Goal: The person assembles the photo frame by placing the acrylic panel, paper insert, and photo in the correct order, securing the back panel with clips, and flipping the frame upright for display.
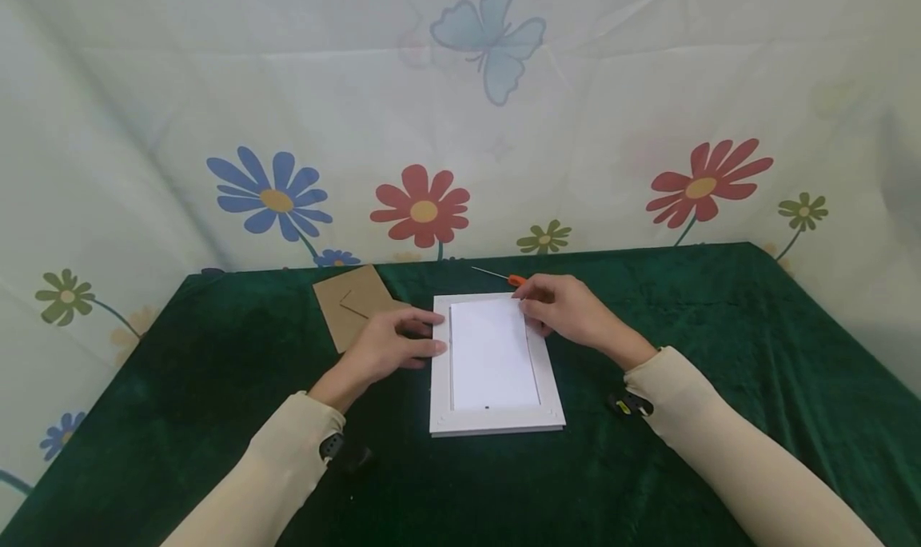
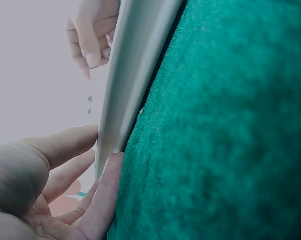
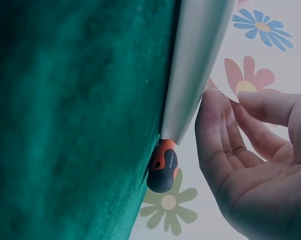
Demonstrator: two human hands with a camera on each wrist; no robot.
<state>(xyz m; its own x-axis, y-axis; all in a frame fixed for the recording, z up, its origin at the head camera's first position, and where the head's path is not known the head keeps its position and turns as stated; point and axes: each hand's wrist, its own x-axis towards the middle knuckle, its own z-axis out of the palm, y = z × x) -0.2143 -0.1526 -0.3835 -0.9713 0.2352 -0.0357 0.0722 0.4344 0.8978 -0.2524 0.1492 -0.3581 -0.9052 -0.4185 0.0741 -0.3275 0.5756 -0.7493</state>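
A white picture frame (image 1: 496, 421) lies face down or face up, I cannot tell which, on the green cloth, with a white sheet of paper (image 1: 492, 355) inside its border. My left hand (image 1: 392, 341) rests its fairly straight fingers against the frame's left edge; the left wrist view shows the fingertips (image 2: 116, 162) touching the outer side. At the upper right corner, my right hand (image 1: 564, 309) pinches the paper's edge between thumb and fingers. In the right wrist view a thin curved strip of the paper (image 3: 224, 86) shows at those fingertips, raised above the frame.
A brown backing board (image 1: 352, 297) with a stand outline lies beyond my left hand. An orange-and-black screwdriver (image 1: 515, 280) lies behind the frame, its shaft pointing left. Green cloth (image 1: 216, 387) covers the table; a flowered curtain (image 1: 604, 131) hangs behind it.
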